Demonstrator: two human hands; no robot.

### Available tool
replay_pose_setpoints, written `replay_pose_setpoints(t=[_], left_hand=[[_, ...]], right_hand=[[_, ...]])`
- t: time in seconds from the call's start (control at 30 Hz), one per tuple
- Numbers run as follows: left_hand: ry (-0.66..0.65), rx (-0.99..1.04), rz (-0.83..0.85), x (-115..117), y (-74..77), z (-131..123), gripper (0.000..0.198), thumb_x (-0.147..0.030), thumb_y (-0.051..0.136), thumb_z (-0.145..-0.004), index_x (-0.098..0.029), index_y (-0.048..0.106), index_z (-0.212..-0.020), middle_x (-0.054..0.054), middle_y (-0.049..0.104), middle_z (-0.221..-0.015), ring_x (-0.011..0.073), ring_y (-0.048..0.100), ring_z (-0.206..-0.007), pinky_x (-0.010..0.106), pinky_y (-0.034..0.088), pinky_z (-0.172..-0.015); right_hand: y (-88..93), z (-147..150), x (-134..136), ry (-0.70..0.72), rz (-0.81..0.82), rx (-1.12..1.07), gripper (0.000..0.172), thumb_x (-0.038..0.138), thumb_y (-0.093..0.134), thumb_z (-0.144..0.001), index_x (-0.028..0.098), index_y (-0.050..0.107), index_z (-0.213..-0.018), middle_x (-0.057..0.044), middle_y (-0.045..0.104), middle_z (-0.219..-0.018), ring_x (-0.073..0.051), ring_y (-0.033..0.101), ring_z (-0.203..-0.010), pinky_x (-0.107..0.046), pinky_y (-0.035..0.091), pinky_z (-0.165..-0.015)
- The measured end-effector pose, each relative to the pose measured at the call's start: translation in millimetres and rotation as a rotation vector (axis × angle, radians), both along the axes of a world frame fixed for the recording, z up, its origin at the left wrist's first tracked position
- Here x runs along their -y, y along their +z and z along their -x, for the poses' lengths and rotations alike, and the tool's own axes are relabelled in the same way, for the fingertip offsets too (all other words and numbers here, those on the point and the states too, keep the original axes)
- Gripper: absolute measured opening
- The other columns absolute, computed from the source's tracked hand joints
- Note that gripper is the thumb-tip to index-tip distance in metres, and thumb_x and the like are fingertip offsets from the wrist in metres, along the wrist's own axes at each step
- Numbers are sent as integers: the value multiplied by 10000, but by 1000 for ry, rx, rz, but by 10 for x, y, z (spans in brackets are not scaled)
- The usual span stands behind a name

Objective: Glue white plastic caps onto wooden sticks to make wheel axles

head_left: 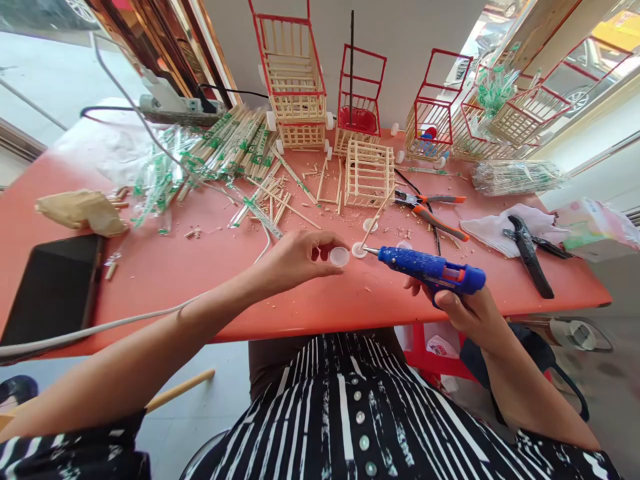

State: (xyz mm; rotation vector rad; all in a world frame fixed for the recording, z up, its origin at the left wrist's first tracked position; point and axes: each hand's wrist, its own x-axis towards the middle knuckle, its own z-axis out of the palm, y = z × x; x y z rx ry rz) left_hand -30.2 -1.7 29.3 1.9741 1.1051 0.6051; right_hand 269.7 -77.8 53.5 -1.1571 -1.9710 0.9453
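Observation:
My left hand [305,257] pinches a small round white plastic cap [339,257] by its edge above the table. In my right hand [465,310] is a blue hot glue gun [425,267], its metal nozzle pointing left. The nozzle tip is close to another white cap [359,250] lying on the table; whether they touch I cannot tell. A thin wooden stick [377,220] slants up from that cap toward a small basket of wooden sticks [369,173]. More white caps [371,225] lie around it.
Finished stick carts with red frames [300,80] stand along the back. Wrapped chopsticks [240,143] are heaped at the back left. Pliers [440,210] with orange handles and a black clamp [530,257] lie right. A phone [53,287] and a white cable [125,325] are at left.

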Motion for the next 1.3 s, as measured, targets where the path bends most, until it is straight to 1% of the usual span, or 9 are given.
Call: replay_pose_setpoints(t=[0.07, 0.13, 0.2, 0.33, 0.43, 0.53, 0.7, 1.07, 1.3], left_hand=[[58, 25, -21, -21, -110, -19, 272, -305, 765, -790, -205, 774, -1043, -19, 724, -808, 139, 610, -723, 245, 430, -664], [69, 40, -54, -15, -195, -42, 236, -292, 772, -808, -193, 766, -1022, -13, 730, -834, 143, 623, -753, 245, 445, -687], [61, 79, -154, 4, -258, -55, 207, -274, 797, -812, -184, 752, -993, 7, 735, -896, 159, 643, -819, 260, 475, -744], [44, 134, -395, 34, -344, -42, 240, -264, 850, -806, -189, 729, -998, 55, 722, -1053, 212, 659, -1007, 335, 513, -893], [45, 129, -473, 52, -368, -23, 262, -247, 852, -814, -183, 717, -1030, 79, 699, -1134, 231, 647, -1089, 377, 516, -950], [37, 103, -477, 71, -362, -16, 279, -231, 856, -810, -178, 713, -1044, 87, 695, -1156, 242, 640, -1115, 397, 522, -961], [15, 102, -489, 79, -345, -17, 253, -229, 860, -805, -168, 725, -1010, 86, 717, -1132, 245, 648, -1096, 396, 535, -943], [15, 126, -543, 73, -339, -20, 254, -239, 868, -795, -151, 722, -984, 89, 737, -1112, 240, 663, -1082, 405, 542, -953], [6, 107, -518, 70, -325, -11, 253, -261, 872, -792, -158, 728, -973, 89, 739, -1114, 250, 662, -1088, 420, 539, -959]], right_hand=[[-24, 40, -33, 9, -1, 54, 418, 577, 520, -1016, 211, 723, -1003, -60, 758, -901, -197, 709, -787, -320, 542, -717], [-56, 77, -58, 6, -16, 117, 449, 587, 507, -1020, 195, 723, -982, -56, 763, -883, -176, 698, -746, -300, 521, -691], [-89, 110, -71, -1, -37, 174, 492, 608, 490, -1020, 180, 723, -955, -58, 764, -860, -165, 688, -716, -287, 502, -665], [-123, 173, -75, -24, -57, 256, 551, 644, 467, -1015, 166, 716, -900, -48, 729, -772, -148, 643, -643, -272, 465, -622], [-108, 219, -82, -38, -65, 279, 571, 659, 455, -1013, 164, 705, -874, -42, 722, -750, -138, 620, -608, -268, 453, -615], [-87, 247, -98, -43, -59, 279, 579, 674, 453, -1007, 167, 694, -860, -41, 733, -751, -132, 616, -585, -266, 452, -610], [-84, 265, -124, -46, -57, 291, 616, 708, 439, -994, 168, 676, -816, -31, 697, -677, -134, 609, -574, -259, 437, -581], [-115, 289, -146, -56, -58, 359, 667, 753, 389, -984, 168, 648, -796, -54, 699, -685, -148, 622, -589, -269, 438, -587], [-111, 304, -167, -33, -85, 368, 601, 700, 426, -1003, 184, 631, -773, -32, 670, -648, -154, 618, -572, -278, 437, -582]])
